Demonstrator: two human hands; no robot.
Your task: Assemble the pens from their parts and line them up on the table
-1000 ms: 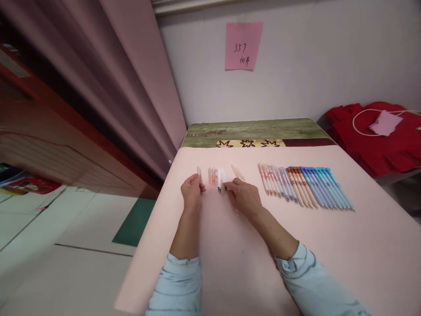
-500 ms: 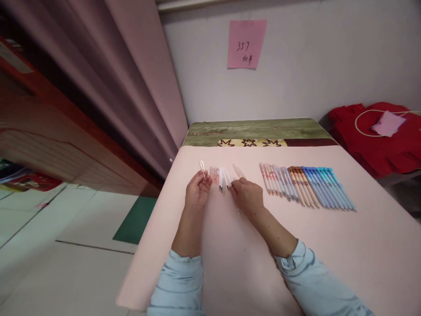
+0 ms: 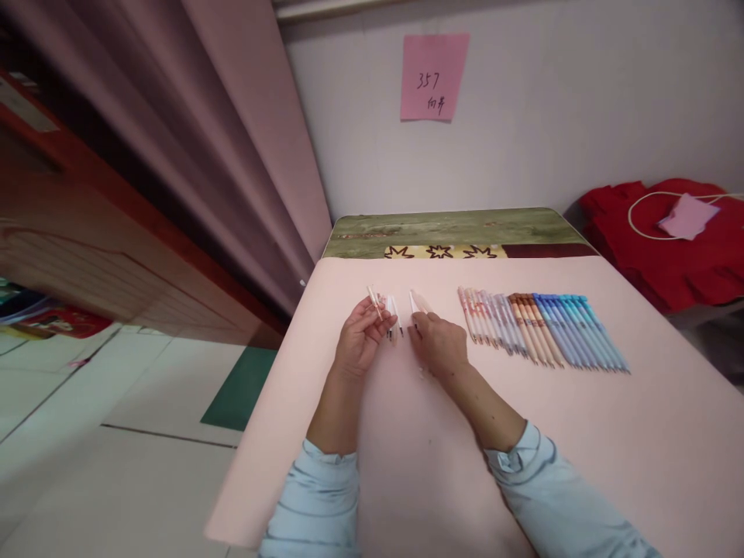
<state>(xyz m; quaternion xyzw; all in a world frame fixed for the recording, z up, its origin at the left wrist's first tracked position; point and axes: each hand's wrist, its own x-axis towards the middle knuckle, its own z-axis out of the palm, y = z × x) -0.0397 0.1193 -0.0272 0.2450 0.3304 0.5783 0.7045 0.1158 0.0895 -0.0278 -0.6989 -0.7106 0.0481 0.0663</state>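
My left hand (image 3: 360,338) is closed on slim, pale cream pen parts (image 3: 373,296), held above the left side of the small pile. Between my hands, white pen refills (image 3: 397,314) with dark tips lie on the pink sheet. Pink-patterned pen parts (image 3: 382,301) peek out behind my left fingers. My right hand (image 3: 440,341) pinches a white pen refill (image 3: 412,301), its dark tip showing by the fingertips. A pale, clear-looking piece (image 3: 424,303) lies just beyond that hand, partly covered.
To the right, a neat row of pens (image 3: 540,329) runs from pink through lilac and brown to blue. The pink sheet (image 3: 581,449) covers most of the green table (image 3: 465,226). A red cloth (image 3: 656,256) sits beyond the right edge; a curtain (image 3: 249,108) hangs at left.
My left hand has moved right with the cream pen parts, now covering much of the pink parts. A white refill has come up between my right fingers.
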